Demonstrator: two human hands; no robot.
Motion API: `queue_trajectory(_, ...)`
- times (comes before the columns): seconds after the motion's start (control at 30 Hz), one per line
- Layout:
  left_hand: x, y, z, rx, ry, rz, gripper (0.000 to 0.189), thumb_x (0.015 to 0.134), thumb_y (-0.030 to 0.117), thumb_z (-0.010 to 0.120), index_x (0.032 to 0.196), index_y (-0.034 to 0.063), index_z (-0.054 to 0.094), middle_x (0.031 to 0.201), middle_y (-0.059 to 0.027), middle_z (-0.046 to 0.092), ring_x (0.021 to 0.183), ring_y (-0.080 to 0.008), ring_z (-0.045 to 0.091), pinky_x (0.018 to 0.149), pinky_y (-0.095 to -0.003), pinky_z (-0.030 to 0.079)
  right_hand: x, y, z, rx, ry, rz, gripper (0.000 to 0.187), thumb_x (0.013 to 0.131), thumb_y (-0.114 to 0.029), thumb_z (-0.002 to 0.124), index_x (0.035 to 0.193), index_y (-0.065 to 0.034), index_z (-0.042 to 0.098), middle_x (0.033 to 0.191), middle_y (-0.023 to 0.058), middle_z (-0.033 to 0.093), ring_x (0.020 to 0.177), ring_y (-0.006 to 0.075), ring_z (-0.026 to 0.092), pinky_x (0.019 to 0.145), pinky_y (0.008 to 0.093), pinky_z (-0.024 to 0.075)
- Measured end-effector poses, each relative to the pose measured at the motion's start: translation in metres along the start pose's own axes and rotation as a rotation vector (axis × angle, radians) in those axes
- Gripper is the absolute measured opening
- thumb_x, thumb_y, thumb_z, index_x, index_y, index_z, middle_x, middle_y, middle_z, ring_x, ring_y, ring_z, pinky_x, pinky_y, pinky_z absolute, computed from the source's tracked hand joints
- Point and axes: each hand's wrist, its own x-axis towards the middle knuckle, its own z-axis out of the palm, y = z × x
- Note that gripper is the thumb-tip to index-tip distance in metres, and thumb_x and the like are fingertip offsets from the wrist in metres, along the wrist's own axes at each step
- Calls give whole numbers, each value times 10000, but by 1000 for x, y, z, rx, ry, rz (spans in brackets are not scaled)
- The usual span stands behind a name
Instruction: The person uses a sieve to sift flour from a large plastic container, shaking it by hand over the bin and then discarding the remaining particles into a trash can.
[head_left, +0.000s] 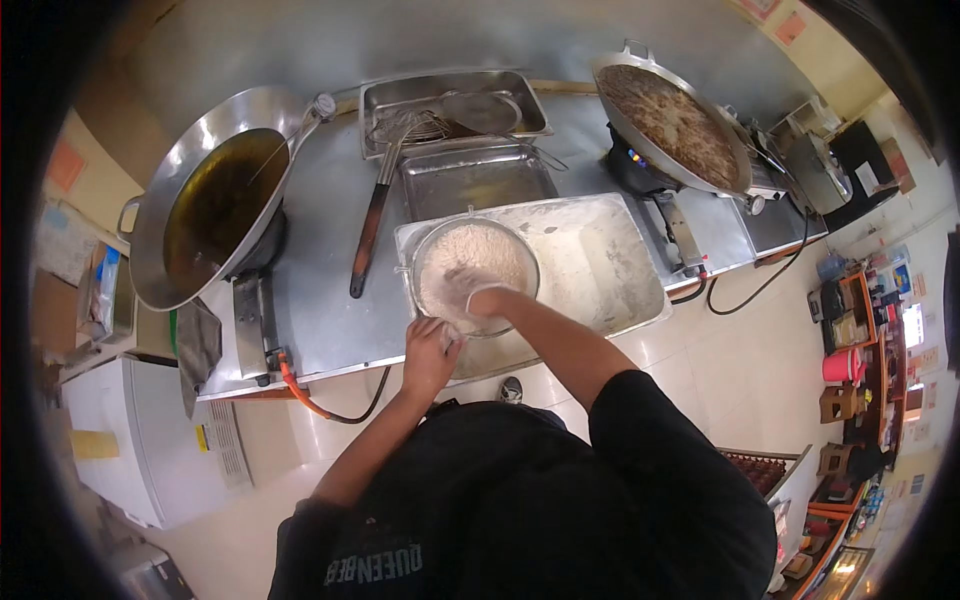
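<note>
A round metal sieve (537, 264) rests over the left part of a flour-dusted metal tub (600, 262). Pale flour (476, 249) fills much of the sieve. My left hand (429, 354) grips the sieve at its near-left edge; the fingers hide what part they hold. Inside the sieve, my right hand (471, 291) is down in the flour, coated white and blurred by motion. Its fingers are too unclear to tell whether they hold anything. Loose flour also coats the floor of the tub.
A wok of dark oil (225, 210) with a thermometer (324, 107) stands left. At right, another wok (667, 124) bubbles over a lit burner (637, 161). Behind the tub sit metal trays (480, 184), a wire skimmer (367, 225) and a strainer (484, 112). A gas hose (300, 390) hangs at front left.
</note>
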Motion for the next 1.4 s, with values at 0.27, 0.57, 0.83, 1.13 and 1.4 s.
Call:
queue_trajectory(0.27,-5,-11,8,-18,-15,18,177,763,141,730,832,13,629,908,-155,630,958,-350,579,966,-450,394,-68,-15,-36,80,-294,-22,504,956,-366,454,1362,-73,513,1412,149,501,1293,321,474,1131,428,299)
queue_trajectory(0.57,0,-4,1,-15,5,16,161,739,119,734,805,34,614,874,-141,618,934,-346,580,929,-446,402,-7,-8,-31,-211,18,172,473,881,-271,534,1298,-52,566,1288,191,595,1179,312,577,1023,457,418)
queue_trajectory(0.83,-2,-5,3,-24,-15,-1,142,740,102,726,809,36,621,878,-141,618,935,-346,582,940,-443,397,-61,-39,-21,176,-179,-99,527,941,-276,452,1406,-28,456,1481,223,403,1388,336,371,1177,392,255)
queue_trajectory(1.13,6,5,-5,-24,-71,-10,113,754,103,722,783,51,626,879,-133,621,940,-337,583,937,-445,397,-34,30,-36,-296,12,141,595,817,-232,578,1392,-103,500,1469,188,435,1304,341,460,1068,453,378)
queue_trajectory(1.4,-4,-9,2,-19,-17,-24,168,760,131,735,826,21,627,905,-159,621,959,-355,574,953,-450,393,-30,-46,-32,52,-247,-135,697,918,-455,493,1412,31,419,1464,252,416,1359,382,402,1138,409,297)
